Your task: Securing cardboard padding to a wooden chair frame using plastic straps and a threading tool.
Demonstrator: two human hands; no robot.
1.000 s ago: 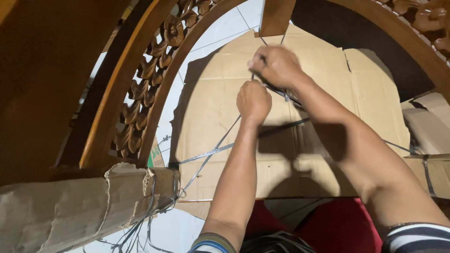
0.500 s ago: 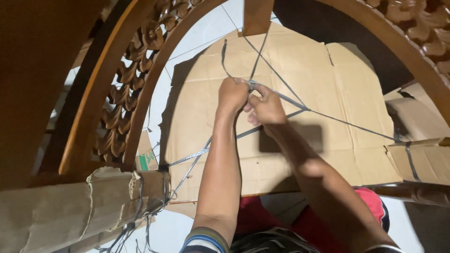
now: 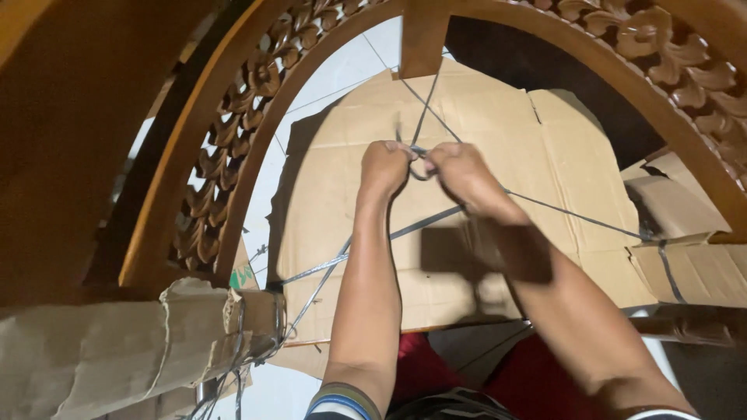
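Arching over the whole scene, a carved wooden frame [image 3: 233, 155] with a pierced floral band sweeps from lower left, up across the top and down the right side; a short upright post [image 3: 424, 35] drops from its crown.

Flat cardboard sheet [image 3: 545, 155] fills the opening of the arch, brown, creased, with a torn notch near its top right. Pale tiled floor [image 3: 342, 70] shows between the sheet and the arch on the left.

Cardboard wrapping [image 3: 101, 350] covers a horizontal rail at lower left, bound round with loops of cord. More folded cardboard [image 3: 685, 249] covers the frame at right, crossed by a dark strap [image 3: 671, 272].

Red cloth [image 3: 537, 385] shows at bottom centre, between the forearms.

Both arms reach up from the bottom edge to the middle of the sheet. Left hand [image 3: 385, 167] closed in a fist, pinching the cord. Right hand [image 3: 459, 175] closed likewise, fingers curled tight on the same cord, just beside the left; knuckles nearly touch.

Thin grey cord [image 3: 424, 117] lies stretched over the cardboard: strands run from the post down to the hands, from there lower left to the wrapped rail and right to the strapped cardboard. A small loop [image 3: 420, 173] hangs between the two fists.
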